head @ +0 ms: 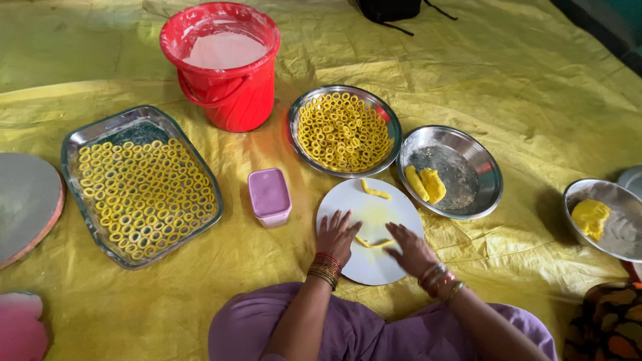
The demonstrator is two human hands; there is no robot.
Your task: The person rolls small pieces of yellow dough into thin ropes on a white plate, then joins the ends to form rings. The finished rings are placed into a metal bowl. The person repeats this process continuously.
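While both hands press flat on the white board (372, 262), a thin yellow dough strip (374, 243) lies between them, curved, its ends under or just at the fingertips. Left hand (336, 234) spread, fingers open, gripping nothing; right hand (412, 249) likewise flat, fingers extended onto the strip's right end, no closed hold. Risks, as judged: strip looks soft and thin, so uneven pressure could pinch it apart or flatten it; it may also stick to the board. A second short strip (375, 192) sits near the board's far edge, close enough to the rim to be nudged off. Dough is bright yellow, smooth, slightly glossy, rope-like. Round steel plate (394, 130) beyond the board holds many finished rings; glass tray (75, 144) at left holds more, in rows. Steel bowl (483, 167) to the right holds dough lumps (426, 183). Red bucket (231, 100) and small pink tub (269, 196) stand near
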